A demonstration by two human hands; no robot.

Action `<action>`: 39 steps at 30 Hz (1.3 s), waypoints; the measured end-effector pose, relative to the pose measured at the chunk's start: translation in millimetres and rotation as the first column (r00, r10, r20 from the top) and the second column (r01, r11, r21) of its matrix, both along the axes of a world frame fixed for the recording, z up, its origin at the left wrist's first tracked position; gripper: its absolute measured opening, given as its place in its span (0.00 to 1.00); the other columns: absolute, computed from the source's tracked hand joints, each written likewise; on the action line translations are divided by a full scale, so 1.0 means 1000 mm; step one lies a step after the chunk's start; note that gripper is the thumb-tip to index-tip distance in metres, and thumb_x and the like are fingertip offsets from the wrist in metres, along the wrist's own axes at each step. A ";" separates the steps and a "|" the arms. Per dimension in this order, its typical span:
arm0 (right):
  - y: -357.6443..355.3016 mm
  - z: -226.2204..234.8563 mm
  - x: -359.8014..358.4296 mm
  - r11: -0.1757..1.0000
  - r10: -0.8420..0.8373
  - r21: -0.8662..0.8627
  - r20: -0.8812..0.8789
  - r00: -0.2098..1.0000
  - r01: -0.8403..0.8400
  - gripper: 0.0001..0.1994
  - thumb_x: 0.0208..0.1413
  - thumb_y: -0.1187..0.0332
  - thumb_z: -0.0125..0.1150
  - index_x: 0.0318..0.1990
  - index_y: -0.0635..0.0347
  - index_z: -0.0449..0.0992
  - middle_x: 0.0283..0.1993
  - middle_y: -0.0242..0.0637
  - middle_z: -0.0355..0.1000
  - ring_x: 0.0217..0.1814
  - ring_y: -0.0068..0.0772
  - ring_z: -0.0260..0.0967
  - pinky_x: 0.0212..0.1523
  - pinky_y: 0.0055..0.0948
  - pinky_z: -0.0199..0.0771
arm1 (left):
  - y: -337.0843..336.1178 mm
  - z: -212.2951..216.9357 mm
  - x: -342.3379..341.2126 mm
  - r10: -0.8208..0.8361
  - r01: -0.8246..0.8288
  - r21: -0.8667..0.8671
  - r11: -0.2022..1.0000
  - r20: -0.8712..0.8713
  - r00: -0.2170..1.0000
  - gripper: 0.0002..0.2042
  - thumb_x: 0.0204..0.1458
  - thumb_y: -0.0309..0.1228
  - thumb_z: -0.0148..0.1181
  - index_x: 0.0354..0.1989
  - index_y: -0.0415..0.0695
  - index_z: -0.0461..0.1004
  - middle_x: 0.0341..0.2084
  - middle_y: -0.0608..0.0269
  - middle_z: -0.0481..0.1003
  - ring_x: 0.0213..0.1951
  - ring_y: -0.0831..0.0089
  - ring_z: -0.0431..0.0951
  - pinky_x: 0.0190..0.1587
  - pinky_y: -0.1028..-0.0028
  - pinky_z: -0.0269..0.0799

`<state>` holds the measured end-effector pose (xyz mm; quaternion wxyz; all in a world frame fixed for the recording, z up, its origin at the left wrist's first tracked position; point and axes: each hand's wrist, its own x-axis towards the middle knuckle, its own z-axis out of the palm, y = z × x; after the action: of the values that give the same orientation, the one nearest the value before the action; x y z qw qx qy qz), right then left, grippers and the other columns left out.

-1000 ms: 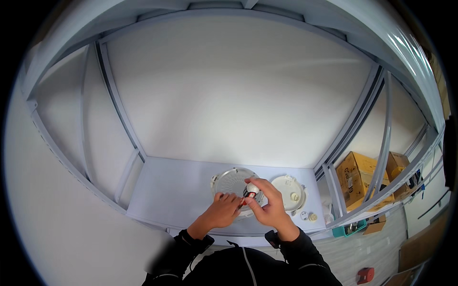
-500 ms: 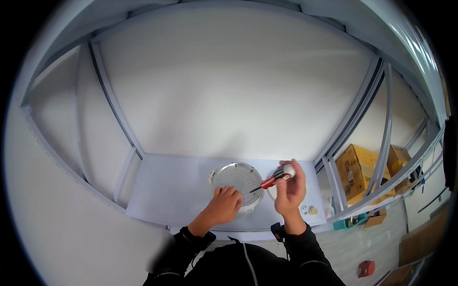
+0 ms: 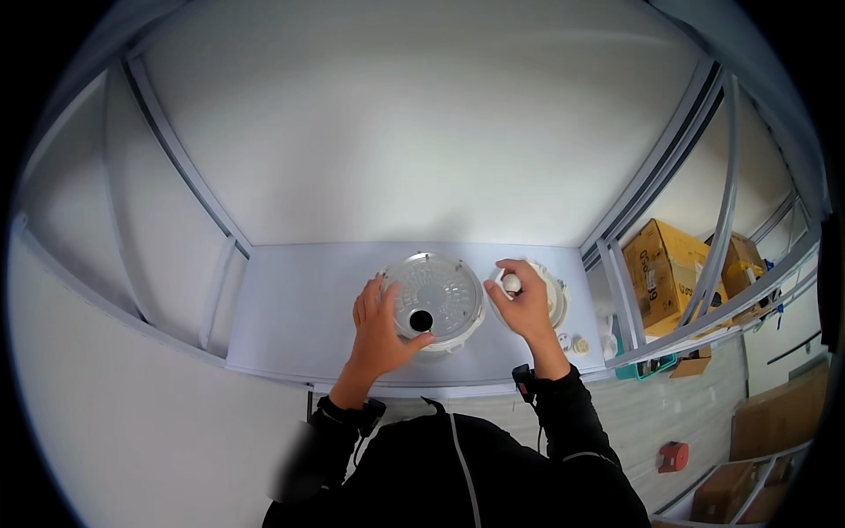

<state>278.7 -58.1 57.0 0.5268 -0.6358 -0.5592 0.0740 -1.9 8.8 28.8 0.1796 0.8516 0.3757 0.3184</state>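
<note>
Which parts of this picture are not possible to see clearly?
- Head view: the small white object in the right hand is mostly covered by the fingers; its kind is unclear.
- The second round white part is largely hidden behind that hand.
- The left hand covers the near-left rim of the round white plastic housing.
- The tiny pieces at the table's right edge are too small to identify.

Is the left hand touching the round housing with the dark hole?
Touching. The head view shows the left hand against the housing, its thumb lying over the near rim beside the hole.
</note>
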 end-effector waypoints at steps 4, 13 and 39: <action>0.004 -0.027 -0.001 0.987 0.002 -0.159 0.094 0.996 0.013 0.20 0.56 0.57 0.74 0.50 0.61 0.83 0.41 0.45 0.81 0.43 0.48 0.77 0.47 0.41 0.77 | 0.003 -0.014 -0.006 -0.009 0.007 -0.089 0.996 -0.014 1.000 0.64 0.34 0.50 0.86 0.77 0.40 0.47 0.75 0.33 0.49 0.76 0.33 0.48 0.75 0.41 0.45; 0.001 -0.028 -0.007 0.963 0.030 -0.267 0.183 0.983 0.021 0.22 0.58 0.55 0.71 0.53 0.64 0.84 0.44 0.47 0.82 0.46 0.50 0.76 0.48 0.42 0.77 | 0.007 -0.025 -0.005 -0.054 0.061 -0.105 0.993 0.063 0.997 0.68 0.31 0.53 0.86 0.77 0.36 0.46 0.76 0.33 0.50 0.78 0.37 0.49 0.75 0.36 0.43; -0.001 -0.004 -0.027 0.984 -0.045 -0.172 -0.014 0.999 0.042 0.31 0.49 0.78 0.68 0.64 0.63 0.72 0.50 0.46 0.67 0.47 0.39 0.73 0.40 0.29 0.79 | 0.026 -0.014 -0.031 -0.208 0.211 -0.048 0.976 0.056 0.977 0.47 0.35 0.43 0.86 0.66 0.39 0.70 0.73 0.48 0.62 0.74 0.45 0.59 0.75 0.50 0.56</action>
<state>251.6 -58.8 52.9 0.4767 -0.6901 -0.5320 0.1161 -32.5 34.4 14.8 0.2442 0.8731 0.2876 0.3089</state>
